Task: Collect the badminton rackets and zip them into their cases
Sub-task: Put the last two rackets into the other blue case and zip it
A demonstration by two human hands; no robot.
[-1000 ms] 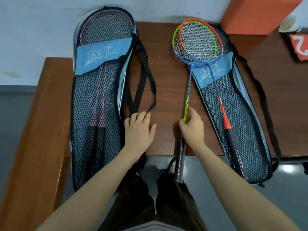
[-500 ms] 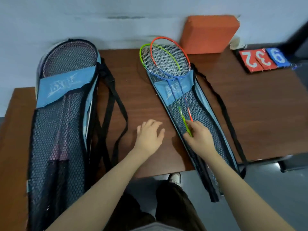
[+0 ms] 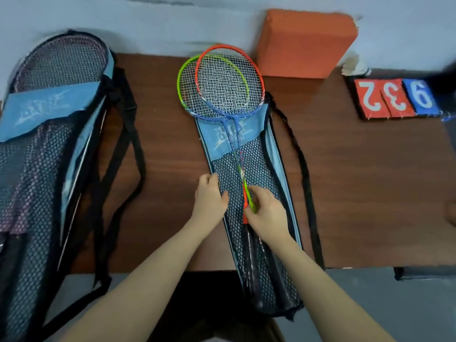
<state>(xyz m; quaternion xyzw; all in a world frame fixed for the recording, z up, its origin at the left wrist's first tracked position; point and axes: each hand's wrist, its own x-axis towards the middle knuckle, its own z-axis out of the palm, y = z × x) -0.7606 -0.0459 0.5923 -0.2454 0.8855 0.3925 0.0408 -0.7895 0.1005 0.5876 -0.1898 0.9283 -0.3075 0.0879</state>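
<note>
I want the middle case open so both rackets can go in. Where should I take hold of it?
Judging by its pose, grip the middle case at its left edge beside the left hand, coming from the left. The rackets' shafts lie along its mesh top, pinched by the right hand, so the centre is blocked. I cannot see the zip pull.

- A pale blue-grey wall [image 3: 153, 18], marked by a few dark scuffs, is seen across the top of the frame.
- A dark brown wooden table [image 3: 370, 193] (its grain faintly visible) is set against that wall.
- A grey floor [image 3: 370, 304] is shown at lower right, lit evenly.
</note>
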